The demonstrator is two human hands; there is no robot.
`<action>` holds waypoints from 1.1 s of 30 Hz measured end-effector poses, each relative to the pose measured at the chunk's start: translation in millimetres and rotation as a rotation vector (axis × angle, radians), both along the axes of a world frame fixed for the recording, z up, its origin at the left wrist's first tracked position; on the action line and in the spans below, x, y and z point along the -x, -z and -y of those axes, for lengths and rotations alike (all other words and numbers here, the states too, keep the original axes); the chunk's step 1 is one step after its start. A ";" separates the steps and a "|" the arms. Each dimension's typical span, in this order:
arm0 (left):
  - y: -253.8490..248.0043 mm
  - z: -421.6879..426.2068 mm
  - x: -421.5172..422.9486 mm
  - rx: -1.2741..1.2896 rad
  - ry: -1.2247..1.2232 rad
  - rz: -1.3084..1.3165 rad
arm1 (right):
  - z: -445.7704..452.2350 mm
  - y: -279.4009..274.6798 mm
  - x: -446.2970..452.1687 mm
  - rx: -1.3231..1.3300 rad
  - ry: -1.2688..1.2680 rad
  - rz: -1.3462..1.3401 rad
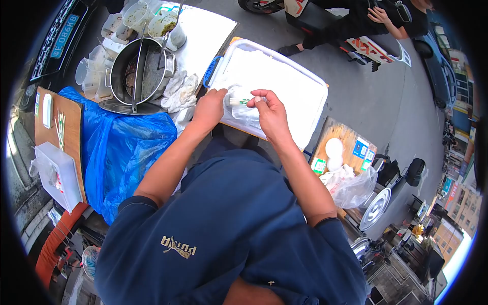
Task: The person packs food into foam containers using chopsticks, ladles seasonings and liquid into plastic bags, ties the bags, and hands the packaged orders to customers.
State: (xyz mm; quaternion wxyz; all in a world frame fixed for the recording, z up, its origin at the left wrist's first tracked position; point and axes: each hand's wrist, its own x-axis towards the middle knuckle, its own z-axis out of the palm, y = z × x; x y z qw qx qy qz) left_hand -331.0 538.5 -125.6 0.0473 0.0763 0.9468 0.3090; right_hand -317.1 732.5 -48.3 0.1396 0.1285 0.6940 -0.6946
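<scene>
Over the near edge of a white tray (pixel 300 86), both hands are close together with clear plastic (pixel 244 116) between them. My left hand (pixel 209 108) is closed at the left side of this plastic and seems to pinch its edge. A small white item with green print (pixel 241 102) lies against the plastic, between the hands. The fingers of my right hand (pixel 270 113) are closed on its right end. What the item is cannot be made out. White sheeting covers the tray's inside.
A divided metal pot (pixel 122 76) and plastic tubs (pixel 136 18) stand at upper left, beside crumpled white cloths (pixel 180 91). Blue plastic (pixel 132 147) hangs at left. A wooden board (pixel 325 140) with cards is at right. Beyond the tray are a person (pixel 351 28) and a motorbike (pixel 368 48).
</scene>
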 end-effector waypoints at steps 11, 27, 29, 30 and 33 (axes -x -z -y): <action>-43.9 -17.7 2.6 -0.160 -0.058 -0.034 | -6.4 3.1 6.2 -0.039 -0.073 -0.021; -51.2 -53.1 28.0 -1.008 -0.205 0.996 | 2.5 -24.0 -11.4 -0.843 -0.659 -0.263; -51.3 -53.9 33.0 -0.984 -0.182 1.062 | 4.1 -19.4 -15.7 -0.943 -0.666 -0.342; -51.5 -54.1 35.2 -0.961 -0.157 1.128 | 3.3 -17.4 -16.4 -0.940 -0.666 -0.342; -54.5 -57.3 41.4 -0.858 -0.119 1.178 | -0.3 -15.9 -16.5 -0.950 -0.649 -0.427</action>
